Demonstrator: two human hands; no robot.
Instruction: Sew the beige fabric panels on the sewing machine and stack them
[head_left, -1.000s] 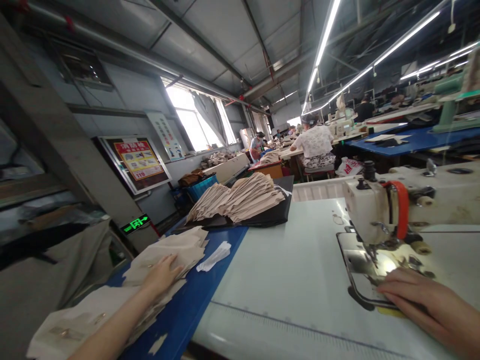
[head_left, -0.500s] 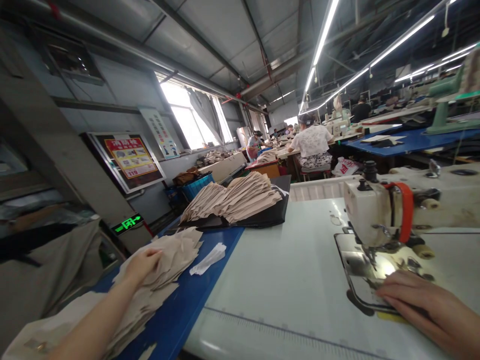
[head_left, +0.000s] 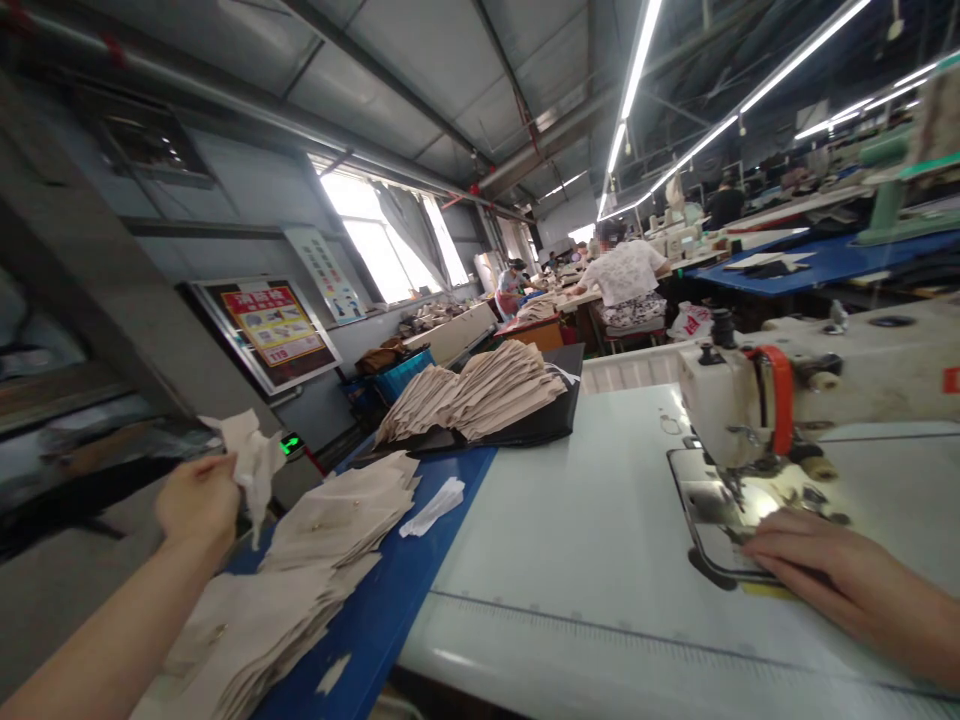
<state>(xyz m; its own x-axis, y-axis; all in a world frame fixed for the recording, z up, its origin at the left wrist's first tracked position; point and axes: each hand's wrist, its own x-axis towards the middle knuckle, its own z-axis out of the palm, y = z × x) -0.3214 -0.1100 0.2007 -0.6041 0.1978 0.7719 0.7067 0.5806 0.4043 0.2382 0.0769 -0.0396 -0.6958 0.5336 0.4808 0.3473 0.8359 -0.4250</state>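
My left hand [head_left: 196,497] is raised at the left, pinching a small beige fabric piece [head_left: 251,462] that hangs above a stack of similar cut pieces [head_left: 322,530] on the blue side table [head_left: 390,600]. My right hand [head_left: 817,575] lies flat, fingers stretched, on the white sewing table [head_left: 585,540] by the needle plate [head_left: 712,515] of the sewing machine [head_left: 757,400]. Nothing shows in that hand.
A bigger pile of beige pieces [head_left: 480,395] lies on a black tray further along the blue table. A white scrap [head_left: 433,507] sits near the stack. Other people sit at workstations in the background, one in a white shirt [head_left: 626,275].
My left hand has risen off the stack and moved left, taking one fabric piece up with it. My right hand has stayed by the needle plate.
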